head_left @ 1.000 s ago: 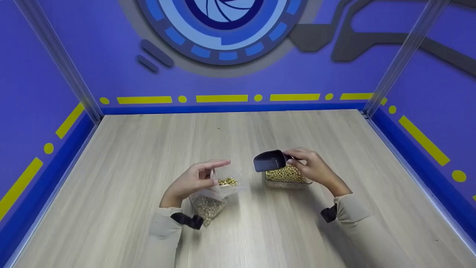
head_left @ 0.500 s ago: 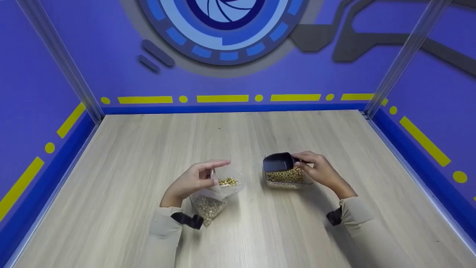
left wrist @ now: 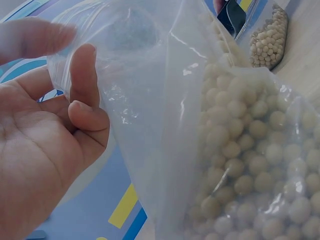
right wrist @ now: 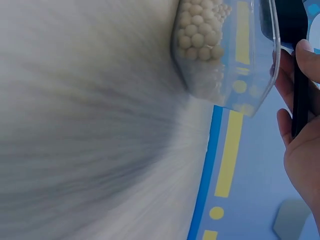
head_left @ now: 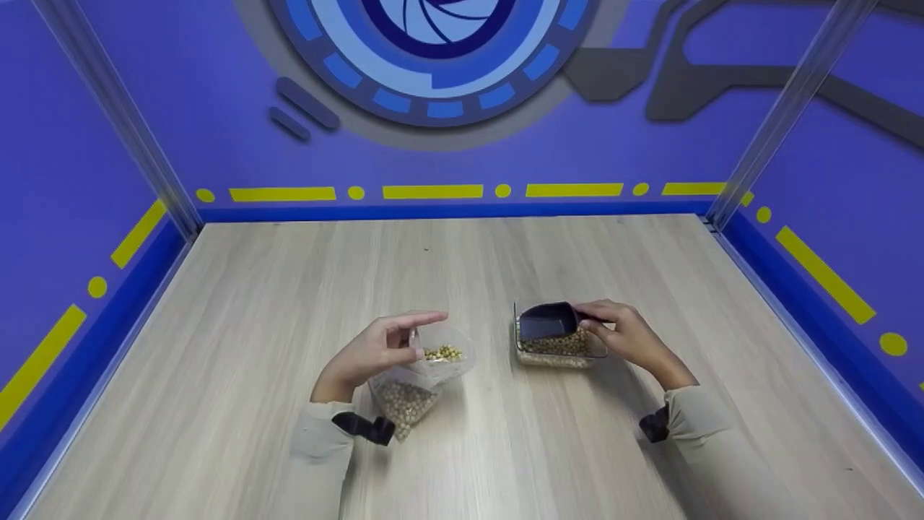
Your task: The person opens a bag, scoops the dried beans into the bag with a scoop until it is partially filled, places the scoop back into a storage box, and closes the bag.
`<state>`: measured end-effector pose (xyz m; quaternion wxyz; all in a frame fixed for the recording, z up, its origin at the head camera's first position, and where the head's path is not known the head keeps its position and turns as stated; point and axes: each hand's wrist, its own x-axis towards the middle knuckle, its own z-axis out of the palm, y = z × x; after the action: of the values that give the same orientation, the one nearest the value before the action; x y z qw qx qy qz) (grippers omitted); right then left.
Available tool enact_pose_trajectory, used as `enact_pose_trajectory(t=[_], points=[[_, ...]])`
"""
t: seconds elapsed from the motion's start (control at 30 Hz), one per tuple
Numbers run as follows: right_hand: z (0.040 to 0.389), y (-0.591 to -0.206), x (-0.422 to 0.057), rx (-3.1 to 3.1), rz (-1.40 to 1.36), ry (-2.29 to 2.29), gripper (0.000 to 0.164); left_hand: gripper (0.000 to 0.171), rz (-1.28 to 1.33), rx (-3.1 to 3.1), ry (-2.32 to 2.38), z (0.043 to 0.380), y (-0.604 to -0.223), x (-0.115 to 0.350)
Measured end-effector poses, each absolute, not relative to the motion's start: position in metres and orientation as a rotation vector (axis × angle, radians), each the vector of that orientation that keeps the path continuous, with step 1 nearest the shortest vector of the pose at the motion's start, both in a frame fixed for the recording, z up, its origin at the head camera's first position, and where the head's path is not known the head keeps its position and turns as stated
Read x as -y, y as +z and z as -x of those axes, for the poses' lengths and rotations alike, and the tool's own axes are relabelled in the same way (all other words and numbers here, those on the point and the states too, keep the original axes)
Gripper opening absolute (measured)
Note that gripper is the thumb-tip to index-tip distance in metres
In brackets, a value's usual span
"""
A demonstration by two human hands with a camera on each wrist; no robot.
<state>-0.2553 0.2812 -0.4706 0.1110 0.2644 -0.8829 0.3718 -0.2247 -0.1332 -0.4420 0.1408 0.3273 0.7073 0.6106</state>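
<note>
My left hand [head_left: 372, 352] grips the rim of a clear plastic bag [left wrist: 145, 100], whose mouth is spread. Round pale beans, which look like soybeans [left wrist: 250, 165], fill its lower part. To the right, a clear plastic box [head_left: 556, 359] holds more of these beans. My right hand [head_left: 626, 331] grips the handle of a black scoop [head_left: 548, 322] between thumb and fingers. The scoop's bowl sits within the box's outline, just over the beans, and looks bare inside. In the right wrist view the scoop's handle [right wrist: 300, 100] lies along the fingers, beside the box wall.
A wood-grain table [head_left: 346, 274] lies under everything. Blue printed panels [head_left: 462, 166] close in the back and both sides. A tiny dark speck [head_left: 426, 249] lies near the back of the table. Black wrist straps [head_left: 364, 428] sit on both sleeves.
My right hand has moved the scoop right and down, from the bag side of the box to inside the box's outline. My left hand and the bag have stayed in place.
</note>
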Motion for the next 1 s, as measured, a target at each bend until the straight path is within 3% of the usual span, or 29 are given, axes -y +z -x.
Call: enact_pose_trajectory(t=[0.5, 0.77, 1.0], points=[[0.252, -0.482, -0.286, 2.694, -0.725, 1.066, 0.031, 0.053, -0.928, -2.070, 1.750, 0.226, -0.444, 0.133], [0.250, -0.485, -0.286, 2.730, -0.689, 1.093, 0.034, 0.064, -0.885, -1.978, 1.806, 0.226, -0.444, 0.132], [0.251, -0.485, -0.285, 2.718, -0.680, 1.052, 0.034, 0.064, -0.836, -1.935, 1.811, 0.226, -0.444, 0.132]])
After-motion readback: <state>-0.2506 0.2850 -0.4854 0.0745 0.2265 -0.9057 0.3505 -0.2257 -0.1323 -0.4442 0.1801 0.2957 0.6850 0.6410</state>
